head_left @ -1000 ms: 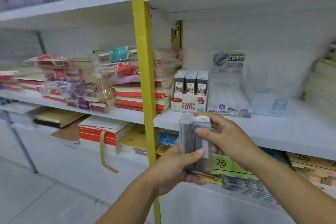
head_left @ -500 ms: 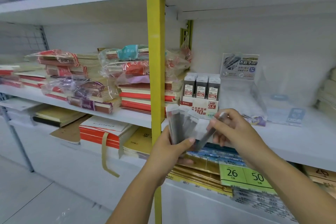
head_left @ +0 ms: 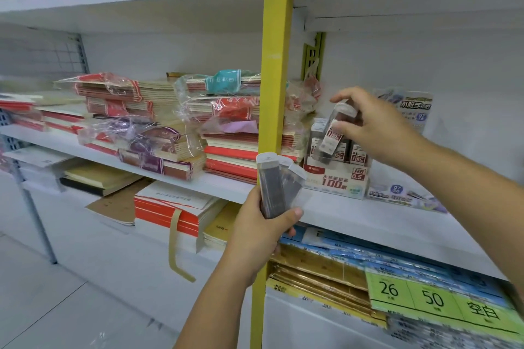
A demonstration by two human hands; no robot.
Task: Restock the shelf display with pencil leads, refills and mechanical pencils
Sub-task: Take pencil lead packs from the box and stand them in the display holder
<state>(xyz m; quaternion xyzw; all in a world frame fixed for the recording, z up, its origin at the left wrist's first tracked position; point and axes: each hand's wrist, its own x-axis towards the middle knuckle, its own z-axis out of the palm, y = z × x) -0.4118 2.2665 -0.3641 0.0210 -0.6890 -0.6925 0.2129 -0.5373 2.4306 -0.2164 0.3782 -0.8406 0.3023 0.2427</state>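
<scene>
Right hand [head_left: 377, 127]: thumb and fingers are pinched on the upper half of one clear plastic pencil-lead case [head_left: 332, 134] with a white cap and a red-and-white label; the index finger is stretched forward above the cap. The case is held in the air just above and in front of the white cardboard display box [head_left: 337, 183] printed in red with "100" and "HB 0.5", which stands on the white shelf board [head_left: 368, 218] right of the yellow steel upright [head_left: 273, 65]. Long axis of the held case: tilted, cap up and to the right, dark lower end down and to the left, aimed at the row of like cases standing upright [head_left: 357, 154] in the box. Whether the lower end touches that row cannot be told. Left hand [head_left: 261, 231]: fingers are curled round the lower ends of a fan of dark, white-capped lead cases [head_left: 279, 187], thumb pressed across their front; it is held lower and further left, before the shelf edge, well apart from the box. Judgement: the right hand is the nearer one; the case is to be righted toward vertical and lowered base-first into a free slot, not yet seated.
</scene>
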